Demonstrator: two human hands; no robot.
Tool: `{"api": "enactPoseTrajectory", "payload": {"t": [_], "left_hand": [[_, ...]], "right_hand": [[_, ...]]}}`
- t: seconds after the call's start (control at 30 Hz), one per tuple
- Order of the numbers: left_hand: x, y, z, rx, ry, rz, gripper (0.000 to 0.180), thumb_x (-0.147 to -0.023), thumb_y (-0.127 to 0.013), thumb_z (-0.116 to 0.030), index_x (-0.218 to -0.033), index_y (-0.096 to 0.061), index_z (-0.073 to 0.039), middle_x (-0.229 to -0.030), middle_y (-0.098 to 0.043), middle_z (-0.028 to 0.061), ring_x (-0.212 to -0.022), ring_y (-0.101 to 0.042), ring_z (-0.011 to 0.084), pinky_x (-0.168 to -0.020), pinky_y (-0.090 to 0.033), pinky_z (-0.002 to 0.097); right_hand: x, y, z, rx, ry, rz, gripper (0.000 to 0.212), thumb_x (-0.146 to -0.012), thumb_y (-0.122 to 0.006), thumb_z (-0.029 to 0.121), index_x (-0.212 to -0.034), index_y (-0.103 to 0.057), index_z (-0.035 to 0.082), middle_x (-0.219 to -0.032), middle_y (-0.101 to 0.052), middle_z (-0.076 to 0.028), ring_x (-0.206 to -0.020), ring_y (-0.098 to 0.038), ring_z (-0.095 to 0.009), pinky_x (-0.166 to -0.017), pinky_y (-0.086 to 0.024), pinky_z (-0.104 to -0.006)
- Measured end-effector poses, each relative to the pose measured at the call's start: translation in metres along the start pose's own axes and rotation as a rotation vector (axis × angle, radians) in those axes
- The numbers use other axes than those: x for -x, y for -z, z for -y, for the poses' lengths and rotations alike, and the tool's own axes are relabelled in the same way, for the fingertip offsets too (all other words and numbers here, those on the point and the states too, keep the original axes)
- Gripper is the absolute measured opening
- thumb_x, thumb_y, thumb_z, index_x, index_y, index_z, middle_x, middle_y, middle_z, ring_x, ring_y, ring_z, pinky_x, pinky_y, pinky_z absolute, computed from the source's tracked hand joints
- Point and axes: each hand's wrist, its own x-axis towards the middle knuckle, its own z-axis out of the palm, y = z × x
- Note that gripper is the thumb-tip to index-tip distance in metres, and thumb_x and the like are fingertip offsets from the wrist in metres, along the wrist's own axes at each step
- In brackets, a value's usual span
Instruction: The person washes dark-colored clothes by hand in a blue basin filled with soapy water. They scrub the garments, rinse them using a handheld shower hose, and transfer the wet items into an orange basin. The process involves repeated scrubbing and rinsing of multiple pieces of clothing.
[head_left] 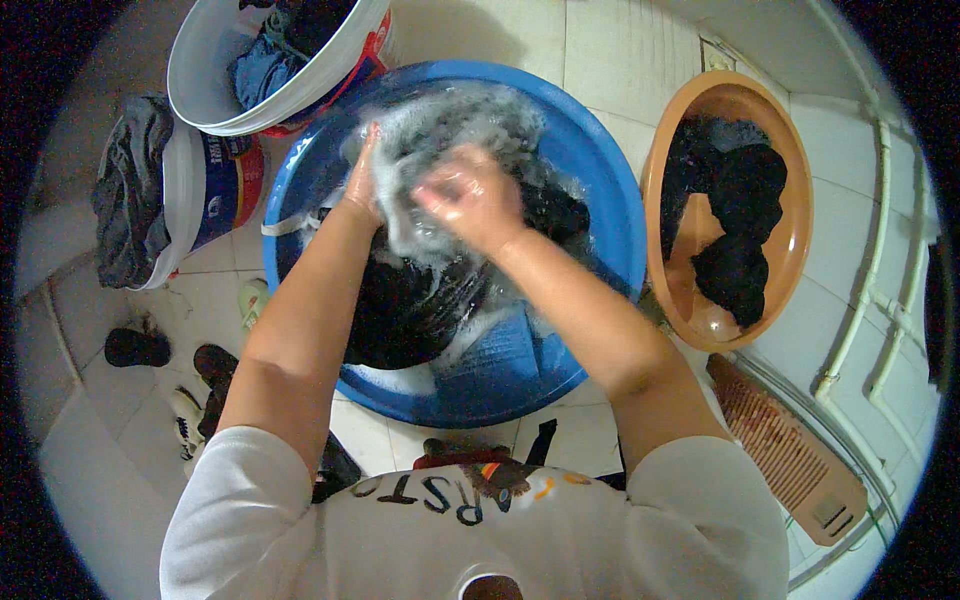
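Note:
A wide blue basin [470, 400] in front of me holds dark wet laundry [410, 310] in sudsy water. Over it, a foam-covered piece of cloth [400, 215] hangs between my hands. My left hand [365, 180] grips the cloth at its left edge, the thumb side up and most fingers hidden by suds. Close beside the cloth on the right is my right hand [475, 195], its curled fingers smeared by motion. I cannot make out whether they hold any of it. White foam [490, 105] covers the water at the far side of the basin.
An orange oval tub [800, 235] with black clothes [740, 195] stands at the right, above a ribbed washboard [785, 440]. At far left are a white bucket [195, 75] with clothes and another bucket [215, 190] with a grey garment [135, 190]. Shoes [138, 347] lie left.

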Motion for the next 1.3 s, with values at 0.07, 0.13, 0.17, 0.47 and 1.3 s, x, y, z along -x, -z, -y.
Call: {"api": "enactPoseTrajectory", "payload": {"t": [0.07, 0.13, 0.17, 0.47, 1.3], "left_hand": [[0.015, -0.019, -0.004, -0.047, 0.046, -0.098, 0.056, -0.077, -0.054, -0.051, -0.11, -0.052, -0.005, -0.108, -0.054, 0.0113, -0.095, -0.052, 0.0244, -0.085, -0.042, 0.039], [0.003, -0.005, 0.002, -0.319, -0.29, -0.072, 0.043, -0.081, -0.054, -0.039, -0.105, -0.055, -0.004, -0.102, -0.057, 0.0092, -0.09, -0.055, 0.0215, -0.082, -0.044, 0.0333], [-0.006, 0.016, 0.008, -0.393, -0.314, -0.022, 0.04, -0.081, -0.053, -0.038, -0.104, -0.055, -0.005, -0.102, -0.057, 0.0083, -0.09, -0.054, 0.0204, -0.082, -0.044, 0.0332], [0.034, -0.01, 0.033, -0.254, 0.027, -0.19, 0.051, -0.08, -0.049, -0.046, -0.109, -0.053, -0.004, -0.108, -0.054, 0.01, -0.1, -0.05, 0.0225, -0.085, -0.04, 0.0334], [-0.022, 0.047, 0.042, -2.231, 0.189, -0.117, 0.058, -0.079, -0.051, -0.047, -0.121, -0.043, -0.007, -0.126, -0.036, 0.0226, -0.114, -0.039, 0.0357, -0.095, -0.033, 0.0433]], "right_hand": [[0.01, -0.007, 0.027, -0.039, 0.14, 0.057, 0.019, -0.063, -0.071, 0.029, -0.071, -0.063, 0.013, -0.086, -0.056, -0.006, -0.074, -0.058, -0.023, -0.065, -0.047, -0.0322], [0.011, -0.01, 0.042, -0.031, 0.323, 0.063, 0.017, -0.062, -0.071, 0.026, -0.07, -0.062, 0.014, -0.081, -0.052, -0.005, -0.067, -0.056, -0.022, -0.06, -0.047, -0.0315], [0.011, -0.012, 0.047, -0.033, 0.383, 0.067, 0.017, -0.061, -0.071, 0.025, -0.07, -0.062, 0.014, -0.077, -0.05, -0.004, -0.064, -0.055, -0.021, -0.058, -0.047, -0.0314], [-0.019, -0.006, -0.019, 0.155, -0.067, -0.028, 0.032, -0.07, -0.061, 0.038, -0.084, -0.055, 0.01, -0.087, -0.056, -0.015, -0.07, -0.057, -0.036, -0.064, -0.047, -0.0434], [0.015, 0.019, -0.078, 0.521, -0.39, 0.746, 0.036, -0.069, -0.058, 0.036, -0.093, -0.064, 0.01, -0.095, -0.061, -0.011, -0.088, -0.058, -0.027, -0.073, -0.046, -0.0397]]}}
